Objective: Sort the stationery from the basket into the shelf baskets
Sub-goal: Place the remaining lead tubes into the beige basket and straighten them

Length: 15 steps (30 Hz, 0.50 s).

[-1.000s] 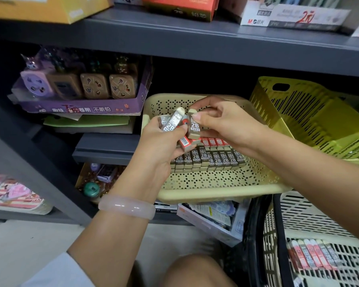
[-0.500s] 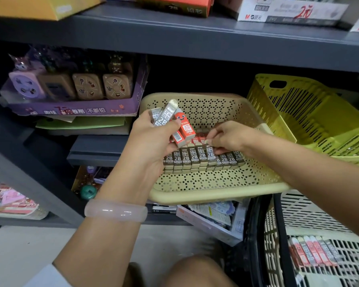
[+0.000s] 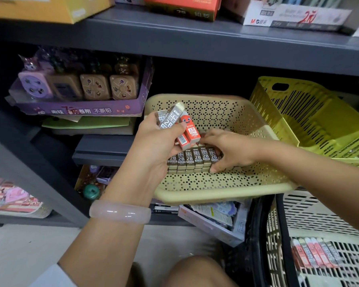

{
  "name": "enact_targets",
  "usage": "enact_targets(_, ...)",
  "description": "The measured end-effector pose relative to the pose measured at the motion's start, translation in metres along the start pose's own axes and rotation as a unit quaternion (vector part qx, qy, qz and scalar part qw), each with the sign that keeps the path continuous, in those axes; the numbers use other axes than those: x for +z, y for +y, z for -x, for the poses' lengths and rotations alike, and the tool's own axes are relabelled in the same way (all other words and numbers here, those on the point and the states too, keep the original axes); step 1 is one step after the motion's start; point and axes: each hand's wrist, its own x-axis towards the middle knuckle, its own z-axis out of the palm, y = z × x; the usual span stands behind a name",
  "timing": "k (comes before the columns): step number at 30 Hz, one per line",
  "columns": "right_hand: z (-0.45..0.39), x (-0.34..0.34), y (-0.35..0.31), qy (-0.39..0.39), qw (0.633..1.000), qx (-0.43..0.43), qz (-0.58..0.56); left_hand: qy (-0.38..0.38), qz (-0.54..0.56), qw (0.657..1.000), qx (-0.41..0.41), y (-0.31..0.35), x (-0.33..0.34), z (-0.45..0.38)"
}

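Left wrist: a smooth, pale pink translucent bangle [image 3: 120,212], thick and rounded, glossy.
Left sleeve: a white sleeve [image 3: 52,276] edge at the near left corner.
Right arm: bare, nothing worn.
Knee: bare, near centre.

The erasers [image 3: 175,125] in my left hand [image 3: 155,146] wear glossy printed paper sleeves. The beige basket [image 3: 216,191] is smooth perforated plastic, the yellow basket [image 3: 311,112] beside it slotted plastic. My bracelet [image 3: 120,212] looks polished and translucent. The shelf [image 3: 195,40] is matt grey.
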Motion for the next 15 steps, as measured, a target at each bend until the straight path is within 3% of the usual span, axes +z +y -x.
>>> enact_targets(10,0.006,-0.008,-0.006,0.037,0.999,0.0,0.005,0.0,-0.002,1.0,0.003,0.0,-0.001,0.001)
enact_targets(12,0.01,-0.022,-0.014,0.111,0.987,0.01,-0.118,-0.001,-0.007,1.0,0.004,0.0,0.0,0.0)
enact_targets(15,0.013,-0.04,-0.034,0.154,0.878,0.017,-0.453,-0.007,-0.011,1.0,0.006,0.0,0.001,0.001)
